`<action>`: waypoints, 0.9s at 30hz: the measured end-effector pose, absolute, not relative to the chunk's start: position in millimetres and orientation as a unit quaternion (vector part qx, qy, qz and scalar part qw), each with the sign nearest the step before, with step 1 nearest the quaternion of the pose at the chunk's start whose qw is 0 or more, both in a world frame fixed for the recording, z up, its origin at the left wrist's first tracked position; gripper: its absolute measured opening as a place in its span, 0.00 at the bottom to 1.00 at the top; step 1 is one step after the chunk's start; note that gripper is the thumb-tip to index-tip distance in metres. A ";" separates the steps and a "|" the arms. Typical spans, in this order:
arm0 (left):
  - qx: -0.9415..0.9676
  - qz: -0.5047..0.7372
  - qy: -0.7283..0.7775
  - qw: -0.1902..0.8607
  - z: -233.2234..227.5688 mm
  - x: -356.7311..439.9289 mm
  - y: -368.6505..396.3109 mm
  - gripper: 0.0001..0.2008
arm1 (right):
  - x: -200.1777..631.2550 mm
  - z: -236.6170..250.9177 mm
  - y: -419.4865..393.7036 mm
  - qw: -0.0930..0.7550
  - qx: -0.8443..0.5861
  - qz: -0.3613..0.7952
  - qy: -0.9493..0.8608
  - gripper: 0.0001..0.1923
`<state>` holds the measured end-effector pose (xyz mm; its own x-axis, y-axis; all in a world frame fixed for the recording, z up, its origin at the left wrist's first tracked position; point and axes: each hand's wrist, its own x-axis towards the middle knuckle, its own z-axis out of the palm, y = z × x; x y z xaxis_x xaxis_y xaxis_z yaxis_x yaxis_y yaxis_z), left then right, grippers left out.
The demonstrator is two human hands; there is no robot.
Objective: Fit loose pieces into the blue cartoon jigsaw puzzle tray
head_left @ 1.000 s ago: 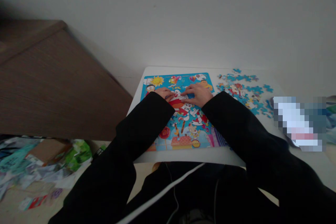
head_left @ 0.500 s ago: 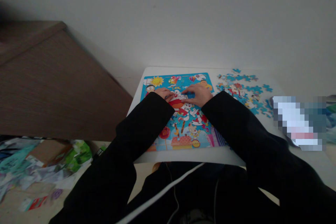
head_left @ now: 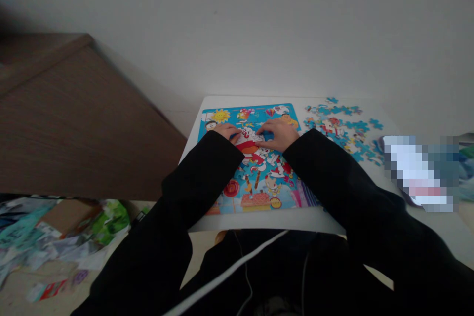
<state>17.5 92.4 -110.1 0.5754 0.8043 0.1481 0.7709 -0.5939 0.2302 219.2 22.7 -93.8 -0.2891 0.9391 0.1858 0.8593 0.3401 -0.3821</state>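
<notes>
A cartoon jigsaw puzzle [head_left: 272,202] lies on a small white table, its blue picture partly covered by my hands. My left hand [head_left: 227,132] rests over its left-middle part, fingers bent against the left side of a white-faced puzzle piece [head_left: 246,134]. From the right, my right hand [head_left: 280,135] curls its thumb and fingers about the other side of that area, tips close to the white and red parts. The piece's exact edges are hard to make out. Around the hands, the picture's middle shows red, white and blue cartoon figures.
Several loose puzzle pieces [head_left: 346,110] are spread over the table's right side. A phone-like object [head_left: 416,173], blurred out, lies farther right. A brown wooden cabinet [head_left: 92,128] stands at left, with bags and a cardboard box [head_left: 68,217] on the floor. A white cable [head_left: 225,274] crosses my lap.
My left fingers have drawn slightly left, showing more of the white-faced piece. The right hand has barely moved. The view has shifted a little.
</notes>
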 end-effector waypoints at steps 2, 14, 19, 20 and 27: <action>0.883 0.118 0.449 0.072 -113.8 17.4 94.9 0.09 | 219.1 -92.0 23.3 0.182 -0.564 0.098 -0.800 0.16; 0.909 0.217 0.353 0.040 -124.1 -1.3 97.0 0.14 | 212.5 -62.6 -26.8 0.018 -0.518 0.044 -0.854 0.25; 0.913 0.216 0.343 0.034 -114.6 -1.6 90.9 0.13 | 268.7 -53.3 -55.0 0.020 -0.556 0.070 -0.828 0.23; 0.914 0.216 0.342 0.035 -113.1 -1.0 89.6 0.12 | 287.9 -54.1 -56.7 0.025 -0.579 0.074 -0.812 0.23; 0.908 0.243 0.339 0.042 -109.5 3.6 80.8 0.12 | 399.1 -84.3 -62.2 -0.007 -0.743 0.041 -0.668 0.48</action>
<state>3.6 80.8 -109.5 0.6529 0.6356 0.4120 0.5948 -0.7670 0.2407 399.1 -62.2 -84.3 0.1047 0.9921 -0.0698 0.9932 -0.1079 -0.0441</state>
